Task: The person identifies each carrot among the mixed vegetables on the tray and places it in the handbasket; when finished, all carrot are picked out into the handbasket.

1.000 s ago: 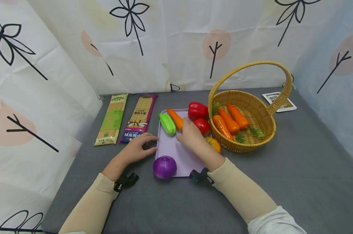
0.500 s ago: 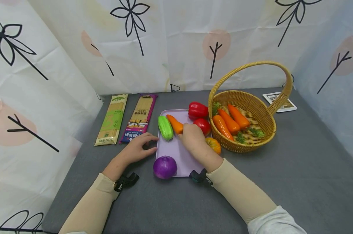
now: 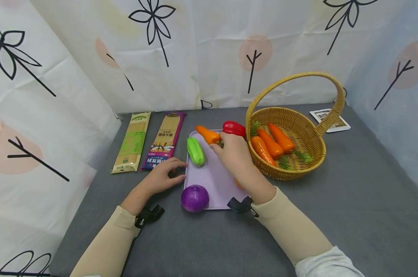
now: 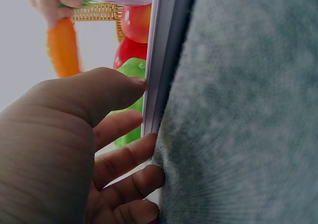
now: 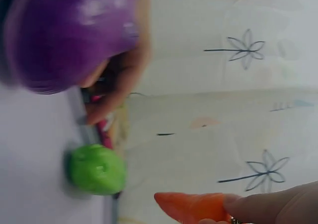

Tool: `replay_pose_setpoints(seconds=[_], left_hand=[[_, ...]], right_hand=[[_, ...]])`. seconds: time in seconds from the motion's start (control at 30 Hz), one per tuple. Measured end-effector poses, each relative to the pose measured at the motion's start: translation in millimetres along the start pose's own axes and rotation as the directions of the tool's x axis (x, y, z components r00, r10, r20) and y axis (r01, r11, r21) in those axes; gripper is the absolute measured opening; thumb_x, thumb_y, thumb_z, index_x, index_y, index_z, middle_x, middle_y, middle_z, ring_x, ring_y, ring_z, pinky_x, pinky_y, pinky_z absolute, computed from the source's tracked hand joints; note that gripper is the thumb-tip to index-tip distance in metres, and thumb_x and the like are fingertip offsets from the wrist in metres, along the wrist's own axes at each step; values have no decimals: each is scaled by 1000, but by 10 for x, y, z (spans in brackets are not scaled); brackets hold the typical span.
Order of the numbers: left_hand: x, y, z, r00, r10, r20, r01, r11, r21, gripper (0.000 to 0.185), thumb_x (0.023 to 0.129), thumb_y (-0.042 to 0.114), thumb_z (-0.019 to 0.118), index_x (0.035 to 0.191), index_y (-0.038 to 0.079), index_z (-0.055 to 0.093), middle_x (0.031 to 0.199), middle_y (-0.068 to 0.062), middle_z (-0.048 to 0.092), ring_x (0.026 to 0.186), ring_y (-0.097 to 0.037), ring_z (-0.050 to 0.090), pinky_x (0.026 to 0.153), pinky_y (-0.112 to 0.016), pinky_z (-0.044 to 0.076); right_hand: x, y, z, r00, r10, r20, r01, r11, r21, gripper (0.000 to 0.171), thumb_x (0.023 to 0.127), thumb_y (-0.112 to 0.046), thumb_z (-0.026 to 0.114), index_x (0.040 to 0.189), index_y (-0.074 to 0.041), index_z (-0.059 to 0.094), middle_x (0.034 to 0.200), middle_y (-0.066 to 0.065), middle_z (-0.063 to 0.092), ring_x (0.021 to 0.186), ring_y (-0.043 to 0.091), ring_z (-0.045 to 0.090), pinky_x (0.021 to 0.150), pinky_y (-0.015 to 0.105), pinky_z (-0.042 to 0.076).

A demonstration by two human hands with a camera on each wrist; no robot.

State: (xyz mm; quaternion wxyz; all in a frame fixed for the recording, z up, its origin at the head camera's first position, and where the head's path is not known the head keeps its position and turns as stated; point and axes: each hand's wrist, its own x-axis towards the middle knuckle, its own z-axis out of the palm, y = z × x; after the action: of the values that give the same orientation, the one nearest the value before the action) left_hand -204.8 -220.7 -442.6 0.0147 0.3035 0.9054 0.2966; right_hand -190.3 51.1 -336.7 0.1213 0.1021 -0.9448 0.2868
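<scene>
**A:** So where was the carrot [image 3: 208, 135] at that point? Already in the basket [image 3: 300, 175]?

**B:** Nope. The right hand [image 3: 233, 154] had it pinched at the leafy end, lifted just over the far edge of the purple tray [image 3: 213, 181], between the green squash [image 3: 195, 151] and the red pepper [image 3: 233, 127]. Left hand [image 3: 164, 176] wasn't grabbing anything, fingers just relaxed and resting against the tray's left edge.

**A:** Which way was it pointing?

**B:** Long axis ran roughly along the tray's far edge, tilted a bit. Pointed tip aimed left toward the far-left corner, thick end at the fingers on the right. So it hung out sideways from the grip.

**A:** Any tips for doing that bit cleanly?

**B:** My guess: gripping only the end lets the tip swing, so I'd keep it level and lift it high enough to pass over the pepper and the basket rim. If it's headed for the basket, I'd turn it to line up with the three carrots [image 3: 272, 143] already lying there. Holding the tray steady with the left looked smart too.
</scene>
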Motion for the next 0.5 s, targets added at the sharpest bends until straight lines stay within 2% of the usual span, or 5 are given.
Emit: replay_pose_setpoints(seconds=[0.13,0.23,0.37,0.5], left_hand=[[-9,9,-2,1000,-12,1,12,1000,-7,39,87,38,66,123,22,61,110,7,57,88,-11,49,75,-31,46],[-3,6,1,1000,-4,-5,4,1000,-2,39,87,36,67,123,21,61,110,6,58,87,-12,49,75,-31,47],[-9,7,-1,1000,-9,-4,9,1000,-2,39,87,37,66,123,21,61,109,6,57,87,-12,49,75,-31,47],[-18,21,-8,1000,-22,0,22,1000,-14,39,87,39,66,123,22,61,109,7,57,88,-12,49,74,-31,47]], right_hand=[[-60,-78,-265,1000,20,9,-21,994,108,46,86,-35,69,122,-7,62,88,2,67,72,14,59,63,28,47],[-119,-120,-455,998,66,24,-69,980,187,56,86,-38,67,133,-10,55,94,1,68,74,10,62,61,27,49],[-216,-152,-683,994,107,14,-107,957,269,58,86,-41,67,136,-15,52,98,-2,65,77,9,61,62,26,49],[-317,-167,-882,992,119,-31,-102,937,334,58,85,-39,69,135,-14,53,100,-1,63,78,9,61,64,26,51]])
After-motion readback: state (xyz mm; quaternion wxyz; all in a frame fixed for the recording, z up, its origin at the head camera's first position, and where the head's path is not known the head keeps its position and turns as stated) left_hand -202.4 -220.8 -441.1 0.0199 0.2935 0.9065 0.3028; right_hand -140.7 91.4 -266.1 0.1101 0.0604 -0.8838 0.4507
